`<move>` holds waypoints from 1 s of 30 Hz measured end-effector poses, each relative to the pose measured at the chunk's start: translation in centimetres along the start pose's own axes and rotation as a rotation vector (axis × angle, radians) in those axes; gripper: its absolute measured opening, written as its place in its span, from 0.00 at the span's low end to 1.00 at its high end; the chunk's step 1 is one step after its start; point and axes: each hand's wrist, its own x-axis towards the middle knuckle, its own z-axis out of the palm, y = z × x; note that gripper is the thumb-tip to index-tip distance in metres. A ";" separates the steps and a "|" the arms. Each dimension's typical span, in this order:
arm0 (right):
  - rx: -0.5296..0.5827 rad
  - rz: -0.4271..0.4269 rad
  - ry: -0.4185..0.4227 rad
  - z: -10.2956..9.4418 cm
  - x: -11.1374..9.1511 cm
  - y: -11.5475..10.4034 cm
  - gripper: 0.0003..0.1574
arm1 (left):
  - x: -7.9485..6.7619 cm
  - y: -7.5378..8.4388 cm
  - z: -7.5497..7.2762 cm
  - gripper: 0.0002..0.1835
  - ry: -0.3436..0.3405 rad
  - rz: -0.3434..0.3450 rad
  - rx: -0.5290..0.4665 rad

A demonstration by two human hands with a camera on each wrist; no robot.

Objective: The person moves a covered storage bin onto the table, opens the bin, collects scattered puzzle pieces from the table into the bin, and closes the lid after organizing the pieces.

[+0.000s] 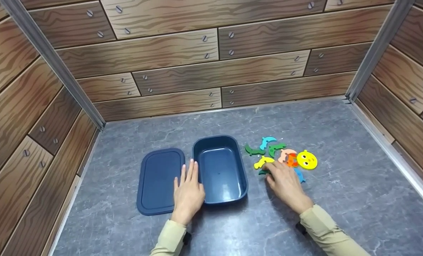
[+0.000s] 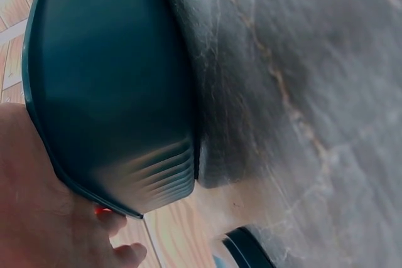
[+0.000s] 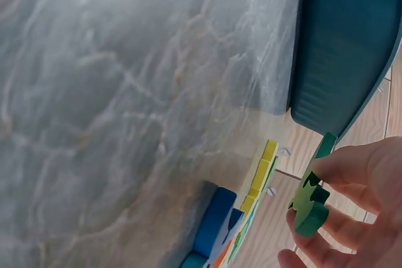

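Note:
My left hand (image 1: 188, 193) lies along the left rim of a dark blue open box (image 1: 218, 170), its fingers straight. Left of that hand is a flat dark blue lid (image 1: 160, 181). To the right of the box, my right hand (image 1: 284, 183) pinches a green puzzle piece (image 3: 311, 202) between thumb and fingers; in the right wrist view the piece is tilted and raised. Around this hand lie a yellow piece (image 1: 264, 162), an orange piece (image 1: 291, 160), a peach piece (image 1: 287, 153) and a blue piece (image 1: 299, 175), partly hidden by the hand.
A round yellow piece with a face (image 1: 306, 160) lies at the right of the cluster. Behind are a light blue piece (image 1: 267, 142), a dark green piece (image 1: 254, 150) and another green piece (image 1: 276, 148). Wood-patterned walls (image 1: 176, 74) border the grey marbled table (image 1: 119, 231).

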 end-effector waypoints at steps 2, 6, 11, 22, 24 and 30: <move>0.002 0.005 -0.004 -0.1 0.0 -0.1 0.15 | 0.0 0.0 0.0 0.34 -0.001 0.003 0.000; 0.002 0.013 -0.005 -0.2 0.0 -0.4 0.16 | -0.1 0.0 -0.1 0.34 -0.009 0.003 0.009; 0.001 0.002 0.011 -0.5 0.2 -0.7 0.16 | 0.0 0.0 -0.1 0.34 -0.006 0.003 -0.005; 0.045 -0.033 0.083 -0.8 1.0 -1.4 0.15 | 0.0 0.0 0.0 0.34 0.024 0.013 -0.014; 0.050 -0.023 0.088 -0.8 1.2 -1.6 0.14 | -0.1 0.0 -0.1 0.34 0.029 0.017 -0.016; 0.085 0.005 0.091 -0.9 1.7 -2.2 0.12 | -0.1 0.0 -0.1 0.34 0.020 0.012 -0.016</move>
